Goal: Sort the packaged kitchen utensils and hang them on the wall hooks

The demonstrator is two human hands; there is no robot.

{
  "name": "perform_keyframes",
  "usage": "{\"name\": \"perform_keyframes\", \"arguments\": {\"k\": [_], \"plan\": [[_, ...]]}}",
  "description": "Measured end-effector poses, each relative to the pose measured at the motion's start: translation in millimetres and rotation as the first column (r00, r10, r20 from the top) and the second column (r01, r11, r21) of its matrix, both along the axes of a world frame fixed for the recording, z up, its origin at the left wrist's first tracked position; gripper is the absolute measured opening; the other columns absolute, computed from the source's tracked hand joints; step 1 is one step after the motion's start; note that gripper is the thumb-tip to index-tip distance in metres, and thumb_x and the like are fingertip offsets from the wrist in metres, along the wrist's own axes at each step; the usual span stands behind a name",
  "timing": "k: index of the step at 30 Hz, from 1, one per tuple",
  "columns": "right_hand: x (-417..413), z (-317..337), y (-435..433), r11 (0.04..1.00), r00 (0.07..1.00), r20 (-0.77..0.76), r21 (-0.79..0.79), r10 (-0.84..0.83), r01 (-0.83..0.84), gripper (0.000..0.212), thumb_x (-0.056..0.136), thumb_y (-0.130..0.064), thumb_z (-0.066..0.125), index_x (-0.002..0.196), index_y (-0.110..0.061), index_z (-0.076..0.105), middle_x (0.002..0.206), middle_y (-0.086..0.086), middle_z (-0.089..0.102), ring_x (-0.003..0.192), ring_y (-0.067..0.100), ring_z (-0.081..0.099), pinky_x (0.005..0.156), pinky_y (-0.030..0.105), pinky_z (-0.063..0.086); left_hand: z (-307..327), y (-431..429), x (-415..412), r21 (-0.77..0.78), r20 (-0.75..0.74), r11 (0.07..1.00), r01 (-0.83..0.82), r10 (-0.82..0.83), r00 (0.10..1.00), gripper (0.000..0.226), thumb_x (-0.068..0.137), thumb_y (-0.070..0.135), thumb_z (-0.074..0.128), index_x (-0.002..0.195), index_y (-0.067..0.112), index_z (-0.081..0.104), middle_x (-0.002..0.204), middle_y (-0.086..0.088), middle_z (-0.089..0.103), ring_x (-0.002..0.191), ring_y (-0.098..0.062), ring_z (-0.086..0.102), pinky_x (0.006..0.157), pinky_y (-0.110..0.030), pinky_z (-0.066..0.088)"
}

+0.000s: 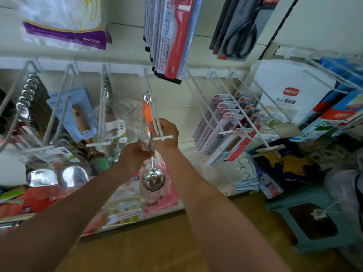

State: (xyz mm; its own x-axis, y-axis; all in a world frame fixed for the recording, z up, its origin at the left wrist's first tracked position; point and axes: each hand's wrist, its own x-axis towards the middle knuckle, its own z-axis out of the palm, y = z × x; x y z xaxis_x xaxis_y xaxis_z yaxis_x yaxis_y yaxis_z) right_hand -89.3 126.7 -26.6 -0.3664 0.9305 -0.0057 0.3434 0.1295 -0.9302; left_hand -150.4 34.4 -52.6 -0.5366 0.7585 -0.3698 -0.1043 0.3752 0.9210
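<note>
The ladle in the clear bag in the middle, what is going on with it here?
A person is putting a bagged ladle onto a white wire hook on the wall. The left hand grips its metal shaft through the clear bag, and the right hand holds the hook's front end. The bowl hangs down; whether the handle's loop is already over the wire is unclear. Carded knives hang on hooks to the right.
</note>
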Motion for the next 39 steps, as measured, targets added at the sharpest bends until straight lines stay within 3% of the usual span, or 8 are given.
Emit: {"name": "perform_keyframes", "arguments": {"k": [5,11,20,25,28,30,34,39], "plan": [[-7,1,4,0.996,0.998,0.060,0.093,0.009,-0.015,0.015,0.095,-0.018,0.063,0.099,-0.008,0.074,0.085,0.005,0.070,0.067,0.010,0.054,0.052,-0.001,0.035,-5,9,-14,-0.007,-0.041,1.000,0.003,-0.003,0.999,0.019,0.082,-0.001,0.072,0.076,0.015,0.065,0.077,-0.010,0.064,0.082,-0.029,0.060,0.074,-0.041,0.052],[-6,-2,-4,0.999,1.000,0.007,0.043,0.026,-0.026,0.023,0.095,-0.016,0.063,0.076,-0.025,0.056,0.066,-0.014,0.051,0.061,0.006,0.050,0.056,0.005,0.036,-7,12,-16,-0.059,-0.189,0.998,0.031,-0.041,0.981,0.011,0.082,0.013,0.076,0.086,0.012,0.065,0.082,-0.004,0.065,0.072,-0.013,0.058,0.071,-0.026,0.042],[-7,-6,-22,0.999,0.995,-0.097,-0.049,-0.026,0.021,0.012,0.090,-0.015,0.068,0.096,-0.006,0.072,0.092,0.018,0.071,0.088,0.036,0.066,0.085,0.052,0.055,-7,0,-24,-0.018,-0.130,1.000,-0.019,0.016,0.991,0.047,0.085,0.014,0.074,0.129,0.009,0.057,0.122,-0.010,0.062,0.107,-0.024,0.060,0.097,-0.035,0.046],[0,7,-32,0.970,0.996,-0.066,-0.240,-0.063,0.045,0.031,0.094,-0.016,0.063,0.123,-0.005,0.059,0.100,-0.001,0.056,0.095,0.014,0.054,0.088,0.022,0.044,-6,-6,-29,-0.026,-0.151,0.999,-0.044,0.039,0.988,0.074,0.085,0.022,0.075,0.148,0.018,0.037,0.148,-0.010,0.045,0.134,-0.025,0.045,0.110,-0.044,0.040],[-1,0,-38,0.989,0.993,-0.104,-0.143,-0.052,0.037,0.028,0.090,-0.030,0.067,0.114,-0.014,0.067,0.102,0.004,0.071,0.090,0.022,0.066,0.081,0.032,0.054,-1,-11,-26,-0.026,-0.223,0.999,-0.035,0.028,0.974,0.074,0.087,0.025,0.072,0.150,0.017,0.033,0.152,-0.011,0.039,0.138,-0.025,0.040,0.112,-0.041,0.036],[0,5,-49,0.997,1.000,0.014,-0.075,0.004,-0.003,0.029,0.094,-0.036,0.061,0.117,-0.019,0.068,0.106,0.003,0.072,0.084,0.018,0.065,0.067,0.020,0.049,4,-17,-24,-0.026,-0.282,0.999,-0.021,0.013,0.959,0.070,0.090,0.027,0.068,0.150,0.016,0.033,0.152,-0.010,0.040,0.138,-0.024,0.040,0.112,-0.037,0.033],[7,2,-70,0.974,0.965,0.206,0.123,0.164,-0.192,0.040,0.101,-0.038,0.050,0.131,-0.014,0.061,0.124,0.008,0.067,0.112,0.023,0.062,0.094,0.033,0.049,10,-43,-25,-0.038,-0.430,0.999,0.032,-0.045,0.902,0.063,0.094,0.033,0.061,0.149,0.018,0.035,0.150,-0.005,0.042,0.137,-0.021,0.041,0.104,-0.027,0.033],[-3,-2,-111,0.932,0.920,0.301,0.182,0.252,-0.315,0.041,0.102,-0.040,0.049,0.133,-0.014,0.059,0.131,0.008,0.062,0.122,0.023,0.056,0.100,0.035,0.044,14,-94,-46,-0.025,-0.469,0.999,0.029,-0.037,0.882,0.065,0.091,0.038,0.063,0.147,0.018,0.038,0.143,-0.006,0.051,0.128,-0.024,0.051,0.104,-0.034,0.042]]}}
